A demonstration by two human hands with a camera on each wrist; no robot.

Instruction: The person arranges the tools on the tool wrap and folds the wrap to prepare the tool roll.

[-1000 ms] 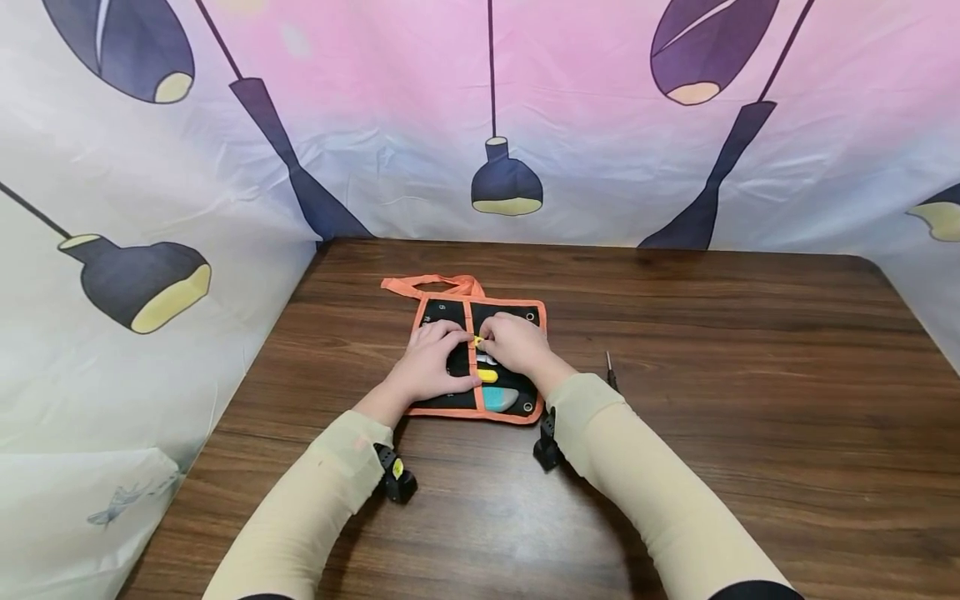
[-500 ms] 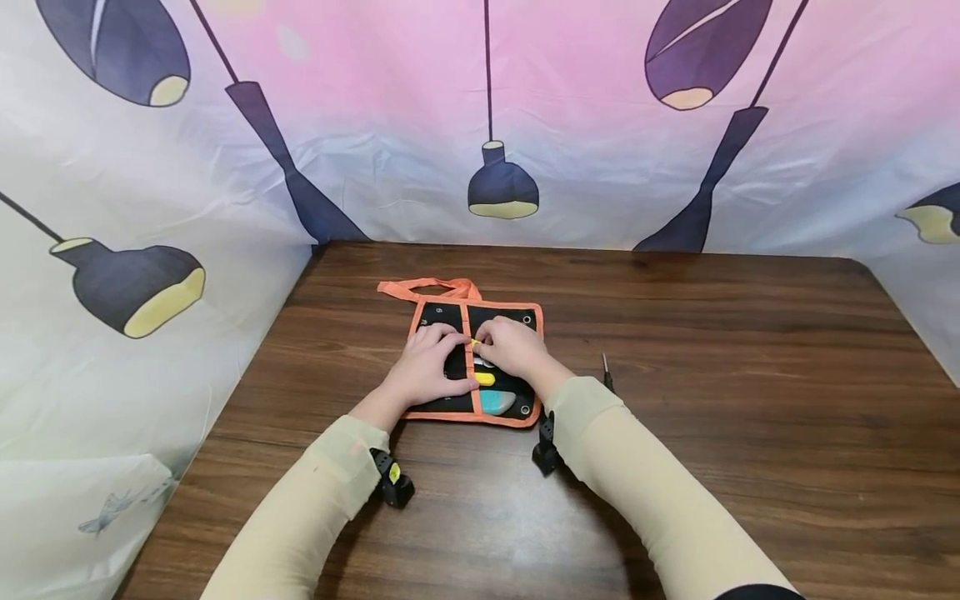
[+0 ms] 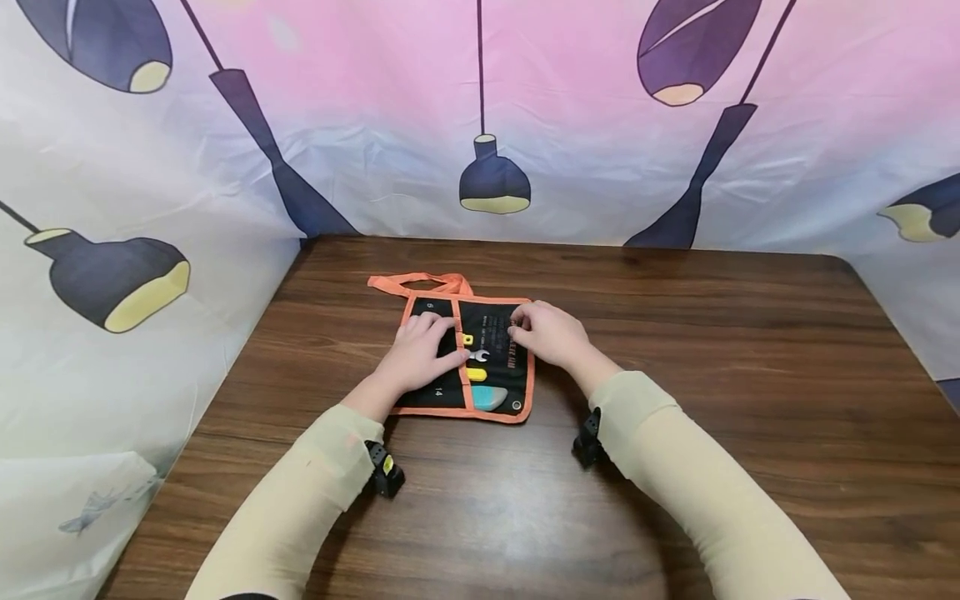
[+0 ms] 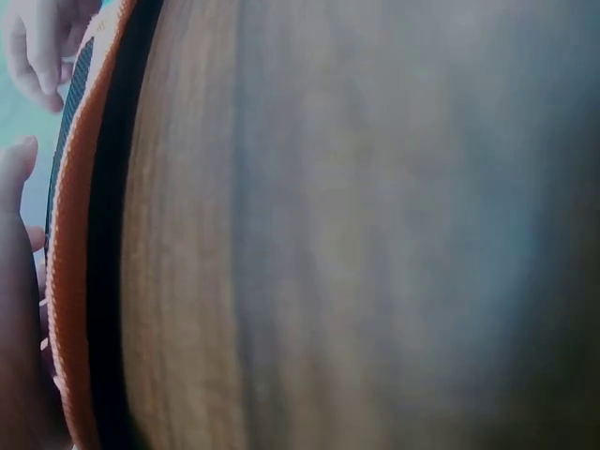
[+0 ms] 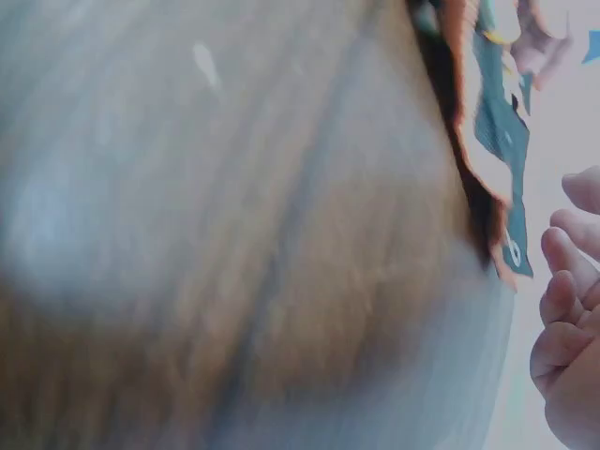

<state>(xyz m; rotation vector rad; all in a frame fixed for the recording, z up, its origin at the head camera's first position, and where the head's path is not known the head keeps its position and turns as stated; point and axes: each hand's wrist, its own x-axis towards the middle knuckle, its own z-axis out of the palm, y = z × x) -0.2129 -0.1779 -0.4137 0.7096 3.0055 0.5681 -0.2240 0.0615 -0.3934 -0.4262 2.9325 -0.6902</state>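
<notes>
A black tool pouch [image 3: 495,320] with orange edging lies flat on the table. My left hand [image 3: 417,353] rests on its pocket side, fingers spread and thumb beside the wrench [image 3: 478,356]. From the pocket row stick out that silver wrench end, a small yellow tool end [image 3: 468,340], a yellow handle [image 3: 477,375] and a teal-and-grey handle [image 3: 489,397]. My right hand [image 3: 553,333] hovers at the pouch's right edge, its fingers loosely bent; in the right wrist view nothing shows between them. The pouch's number 14 is visible below my left hand.
An orange strap [image 3: 420,283] trails from the pouch's far left corner. The wooden table [image 3: 712,350] reaches a patterned cloth backdrop [image 3: 585,125] behind and at the left. Small black cameras [image 3: 386,468] sit at both wrists.
My right hand has left the small yellow tool end and moved right to the pouch's edge, exposing the wrench and printed text. The dark screwdriver-like tool on the table is now hidden behind my right arm.
</notes>
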